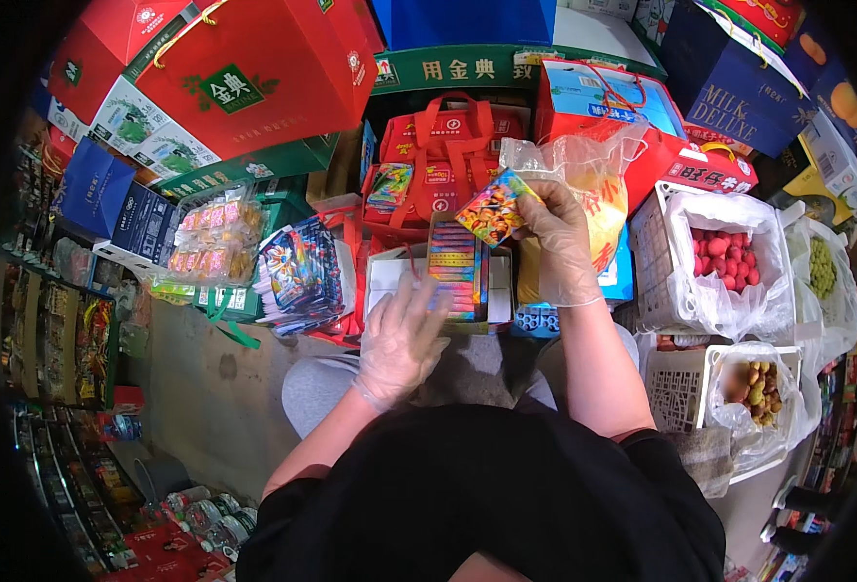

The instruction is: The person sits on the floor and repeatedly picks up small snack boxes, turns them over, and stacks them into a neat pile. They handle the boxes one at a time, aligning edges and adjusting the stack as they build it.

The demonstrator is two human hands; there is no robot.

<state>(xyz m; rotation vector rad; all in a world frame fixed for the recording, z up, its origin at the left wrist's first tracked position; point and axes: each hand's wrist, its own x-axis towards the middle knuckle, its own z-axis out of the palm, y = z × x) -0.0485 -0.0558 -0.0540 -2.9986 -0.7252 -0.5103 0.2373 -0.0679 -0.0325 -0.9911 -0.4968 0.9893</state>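
Both hands wear clear plastic gloves. Between thumb and fingers, my right hand grips a small colourful printed packet, raised above the far right corner of an open box. That cardboard box holds a row of small coloured packs standing on edge. My left hand is just before the box's near left side, fingers spread and slightly blurred, with nothing seen in it. A similar colourful packet lies on a red carry bag behind. To the left stands a stack of blue, shiny printed packets.
At the right, a white plastic crate holds red fruit in a bag; another crate sits nearer. Packaged snacks lie left. Large red gift bags and a blue bag rise behind. Water bottles lie lower left.
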